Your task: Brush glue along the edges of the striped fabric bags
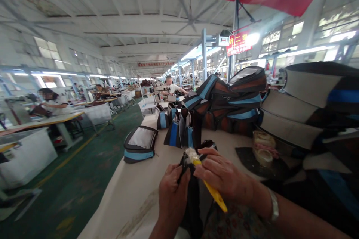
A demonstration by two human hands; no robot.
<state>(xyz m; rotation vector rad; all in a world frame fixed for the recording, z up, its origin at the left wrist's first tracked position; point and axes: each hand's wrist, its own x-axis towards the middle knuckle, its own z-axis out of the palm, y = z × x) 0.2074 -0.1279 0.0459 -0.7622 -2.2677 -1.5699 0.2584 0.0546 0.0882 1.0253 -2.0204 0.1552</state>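
Observation:
My right hand (224, 173) is closed round a paintbrush (214, 194) with a yellow handle and pale bristles. The bristles touch the upper edge of a black fabric piece (193, 201). That piece is pinched in my left hand (174, 190), its lower part hanging down toward my lap. Just beyond my hands, several black bags with blue panels (174, 132) stand upright on the pale table (140, 190). A black bag with a light blue band and a clear top window (140, 143) lies to their left.
Stacked black, brown and blue bags (232, 101) rise at the back right, beside large grey-and-black pieces (297, 112). A stained container (265, 149) sits on a dark sheet at right. Co-workers sit at tables beyond the green floor (92, 157).

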